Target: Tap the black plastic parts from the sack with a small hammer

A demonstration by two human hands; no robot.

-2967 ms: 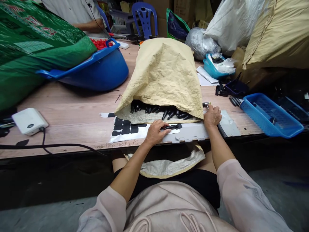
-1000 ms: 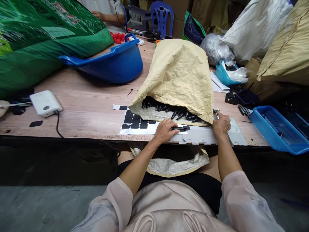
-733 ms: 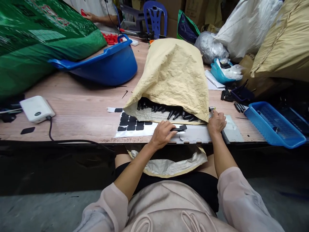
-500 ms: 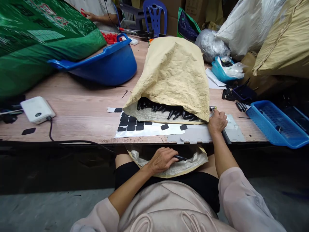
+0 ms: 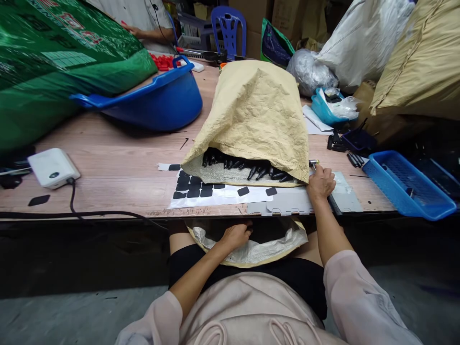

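Note:
My left hand (image 5: 235,235) is closed, with curled fingers, at the mouth of a white-lined sack (image 5: 266,256) on my lap. A dark bit shows at its fingertips, but I cannot make out what it is. On the table, my right hand (image 5: 321,184) grips a black-handled tool (image 5: 335,205) whose short metal end points away from me. That hand is beside the front right corner of a tan woven sack (image 5: 262,110). Through the sack's open mouth several black pen-like pieces (image 5: 264,171) show.
Black stickers (image 5: 194,187) on a white sheet lie before the tan sack. A blue basin (image 5: 161,100) and a white box (image 5: 53,167) with a cable are on the left. At right sits a blue basket (image 5: 409,187). Another person's hand (image 5: 134,31) is at the far left.
My left hand has shifted slightly left, deeper at the lap sack's mouth. The black pen-like piece that stuck out of it no longer shows. My right hand keeps its grip on the tool.

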